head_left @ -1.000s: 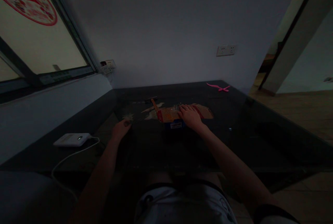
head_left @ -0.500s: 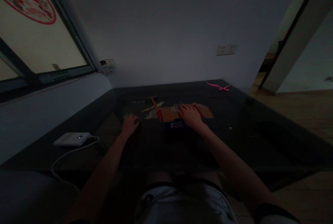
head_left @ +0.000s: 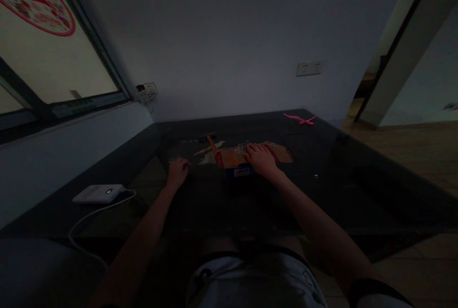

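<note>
- The right hand (head_left: 263,161) lies palm-down, its fingers outstretched across the cardboard (head_left: 232,157), not closed round it; probably this steadies the sheet.
- One blue box (head_left: 242,171) shows just below the cardboard's near edge, left of those fingers, perhaps serving as a support.
- Several thin upright pieces (head_left: 244,146) stand just left of the right fingertips, perhaps stuck into the cardboard; too small to count.
- The left hand (head_left: 178,173) has half-curled fingers over the worktop (head_left: 322,207); I cannot tell whether they pinch anything.
- Between the two hands' fingers and slightly beyond, one wooden handle (head_left: 212,144) leans at the cardboard's left end, perhaps left within easy reach.
- Counted farther out: one white power bank (head_left: 98,194) with one cable (head_left: 101,212), nearer the body and left of the left fingers; one pink strap (head_left: 299,119), beyond the right fingers, rightward.
</note>
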Action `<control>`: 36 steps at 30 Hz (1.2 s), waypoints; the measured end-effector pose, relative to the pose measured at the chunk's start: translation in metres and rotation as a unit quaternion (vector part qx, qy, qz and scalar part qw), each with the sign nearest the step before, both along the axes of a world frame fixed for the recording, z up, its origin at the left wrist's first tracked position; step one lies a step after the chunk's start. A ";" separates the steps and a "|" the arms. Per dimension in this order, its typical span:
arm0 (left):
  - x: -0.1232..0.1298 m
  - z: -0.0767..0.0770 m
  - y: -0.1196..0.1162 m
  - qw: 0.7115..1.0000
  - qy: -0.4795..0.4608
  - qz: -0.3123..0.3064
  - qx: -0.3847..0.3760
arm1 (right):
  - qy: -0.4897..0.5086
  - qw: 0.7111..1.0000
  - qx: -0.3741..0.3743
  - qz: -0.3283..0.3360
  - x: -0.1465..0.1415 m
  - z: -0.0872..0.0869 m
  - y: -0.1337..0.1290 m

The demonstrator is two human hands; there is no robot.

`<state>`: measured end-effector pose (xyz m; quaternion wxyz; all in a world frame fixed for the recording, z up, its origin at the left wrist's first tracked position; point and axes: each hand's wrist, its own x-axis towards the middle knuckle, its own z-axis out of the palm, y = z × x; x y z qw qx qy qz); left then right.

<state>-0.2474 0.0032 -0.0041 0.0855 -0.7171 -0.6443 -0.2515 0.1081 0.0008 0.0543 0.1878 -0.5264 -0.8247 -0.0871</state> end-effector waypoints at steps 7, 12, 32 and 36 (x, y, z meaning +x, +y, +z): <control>0.112 0.060 -0.008 0.967 -0.161 -0.146 0.133 | -0.004 1.000 0.005 -0.008 -0.002 0.001 -0.002; 0.190 0.085 0.010 0.962 -0.185 -0.198 -0.030 | -0.012 1.000 0.007 -0.008 -0.002 0.005 -0.004; 0.194 0.081 0.032 0.875 -0.458 -0.149 0.045 | -0.016 1.000 -0.023 -0.002 -0.003 0.017 -0.002; 0.152 0.076 0.029 0.861 -0.498 -0.092 0.040 | -0.011 1.000 -0.023 -0.004 -0.002 0.014 -0.001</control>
